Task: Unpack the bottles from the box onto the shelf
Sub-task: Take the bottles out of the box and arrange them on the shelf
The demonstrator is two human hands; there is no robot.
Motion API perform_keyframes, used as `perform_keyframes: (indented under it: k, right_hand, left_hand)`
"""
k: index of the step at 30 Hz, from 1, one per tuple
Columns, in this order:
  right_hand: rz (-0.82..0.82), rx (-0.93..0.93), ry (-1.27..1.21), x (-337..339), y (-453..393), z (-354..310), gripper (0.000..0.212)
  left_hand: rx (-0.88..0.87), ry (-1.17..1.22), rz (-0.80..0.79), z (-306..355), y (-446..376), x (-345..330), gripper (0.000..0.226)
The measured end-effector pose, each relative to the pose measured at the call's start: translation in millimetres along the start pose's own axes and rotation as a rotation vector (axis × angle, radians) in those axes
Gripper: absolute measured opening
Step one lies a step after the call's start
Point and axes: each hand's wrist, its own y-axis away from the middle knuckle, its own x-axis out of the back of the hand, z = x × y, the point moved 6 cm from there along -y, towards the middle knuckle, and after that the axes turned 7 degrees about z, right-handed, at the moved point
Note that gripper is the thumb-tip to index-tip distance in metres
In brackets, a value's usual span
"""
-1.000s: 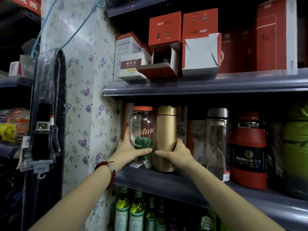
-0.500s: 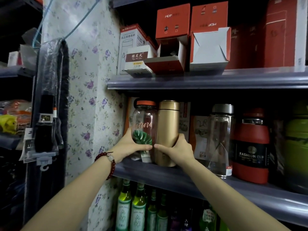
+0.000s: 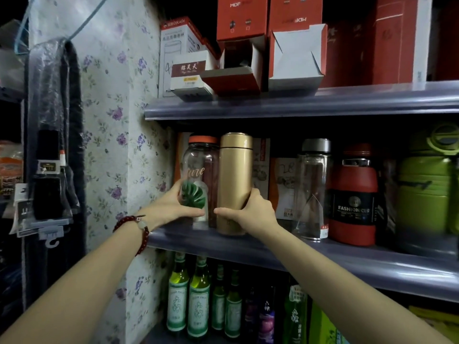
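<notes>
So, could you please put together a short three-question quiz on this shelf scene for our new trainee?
1. True or false: the gold flask lies on its side on the middle shelf.
2. Which hand grips the clear bottle with the orange lid?
A. the left hand
B. the right hand
C. neither
3. Fill in: right of the gold flask stands a clear bottle with a ____ lid.

Key
1. False: it stands upright, beside the orange-lidded bottle.
2. A
3. grey
</notes>
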Motion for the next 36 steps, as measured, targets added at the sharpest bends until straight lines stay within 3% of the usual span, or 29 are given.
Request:
perform_keyframes:
  k: [7, 12, 16, 21, 23, 29, 36]
  right_hand:
    - [-0.080, -0.015, 0.045, 4.4, 7.0, 2.7, 0.082]
    - [-0.121, -0.008, 0.078, 7.0, 11.0, 3.6, 0.072]
    - [-0.129, 0.025, 0.174, 11.4, 18.3, 7.2, 0.056]
    - [-0.065, 0.084, 0.182, 38.1, 25.5, 12.8, 0.038]
    - [-0.005, 0.100, 0.184, 54.3, 27.6, 15.3, 0.034]
    - [-0.020, 0.129, 0.212, 94.6, 33.7, 25.4, 0.019]
    - [0.062, 0.093, 0.300, 147.3, 36.7, 52.3, 0.019]
  left_hand:
    - [0.038, -0.324, -0.072, -3.6, 18.8, 4.8, 0.126]
    - [0.002, -0.478, -0.056, 4.9, 25.5, 3.4, 0.071]
    - [0.009, -0.750, -0.079, 4.8, 29.1, 4.5, 0.064]
    - [-0.025, -1.044, 0.002, 35.2, 40.0, -4.7, 0.042]
    - [-0.048, -1.053, 0.023, 53.6, 45.6, -11.9, 0.039]
    - [-0.184, -0.894, -0.144, 108.2, 55.1, -57.4, 0.033]
    - [-0.385, -0.651, -0.076, 165.2, 57.4, -123.5, 0.029]
